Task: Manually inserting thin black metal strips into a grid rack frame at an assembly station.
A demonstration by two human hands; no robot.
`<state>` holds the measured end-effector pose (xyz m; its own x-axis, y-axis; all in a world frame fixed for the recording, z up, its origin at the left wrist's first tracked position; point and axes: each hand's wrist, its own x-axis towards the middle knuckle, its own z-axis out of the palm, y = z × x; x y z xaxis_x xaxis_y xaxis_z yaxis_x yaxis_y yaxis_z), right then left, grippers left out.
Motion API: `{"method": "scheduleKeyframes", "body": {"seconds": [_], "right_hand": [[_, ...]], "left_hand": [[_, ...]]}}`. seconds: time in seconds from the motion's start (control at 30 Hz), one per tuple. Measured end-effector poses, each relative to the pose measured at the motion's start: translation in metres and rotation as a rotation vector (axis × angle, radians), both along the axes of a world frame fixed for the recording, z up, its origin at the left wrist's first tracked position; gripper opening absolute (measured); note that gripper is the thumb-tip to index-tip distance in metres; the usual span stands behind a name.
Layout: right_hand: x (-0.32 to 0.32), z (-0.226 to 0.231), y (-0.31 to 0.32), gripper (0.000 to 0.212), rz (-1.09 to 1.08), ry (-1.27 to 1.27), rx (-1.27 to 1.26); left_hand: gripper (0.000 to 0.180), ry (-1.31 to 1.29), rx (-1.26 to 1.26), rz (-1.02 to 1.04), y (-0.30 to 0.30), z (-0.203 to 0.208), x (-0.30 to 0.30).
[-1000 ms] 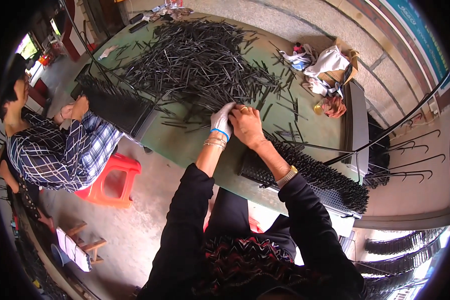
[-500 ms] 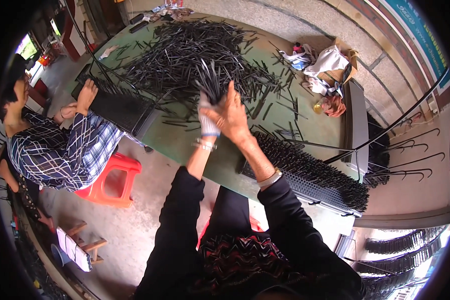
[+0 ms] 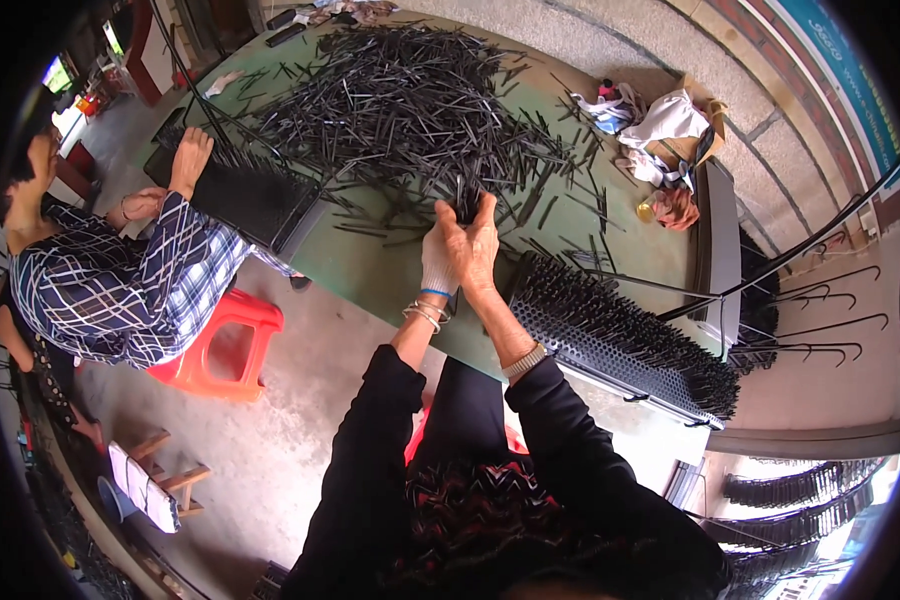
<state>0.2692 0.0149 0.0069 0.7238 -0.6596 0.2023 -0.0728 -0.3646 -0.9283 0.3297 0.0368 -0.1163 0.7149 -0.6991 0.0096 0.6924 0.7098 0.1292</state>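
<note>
1. The left hand (image 3: 437, 262), in a white knit glove, and the bare right hand (image 3: 475, 245) were pressed together around a small bundle of thin black rods (image 3: 467, 200). Both were closed on it, palms facing, probably to square the ends.
2. The bundle stood nearly upright above the fingers, its lower part hidden between the palms.
3. Just beyond the hands lay the loose heap of black rods (image 3: 390, 100), criss-crossed over the green desk (image 3: 370, 265). They looked stiff, slim and matte, probably plastic or coated metal.
4. Right of the right hand sat a long black rack (image 3: 620, 335) bristling with upright rods in dense rows, near enough to reach without stretching.
5. Well left of the left hand, another person in a plaid shirt (image 3: 120, 290) rested a hand (image 3: 190, 155) on a similar black tray (image 3: 250, 195), seated on a red stool (image 3: 220, 345).
6. Far right of the hands lay crumpled cloths (image 3: 660, 125).
</note>
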Motion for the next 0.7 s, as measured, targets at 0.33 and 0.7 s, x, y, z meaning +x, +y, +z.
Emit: {"method": "scheduleKeyframes", "body": {"seconds": [0.33, 0.7], "right_hand": [[-0.003, -0.030, -0.039, 0.084, 0.309, 0.097, -0.307], [0.011, -0.045, -0.031, 0.080, 0.164, 0.611, -0.927]], "left_hand": [[0.021, -0.363, 1.050, 0.471, 0.016, 0.048, 0.031], [0.030, -0.129, 0.744, 0.175, 0.004, 0.058, 0.029]]}}
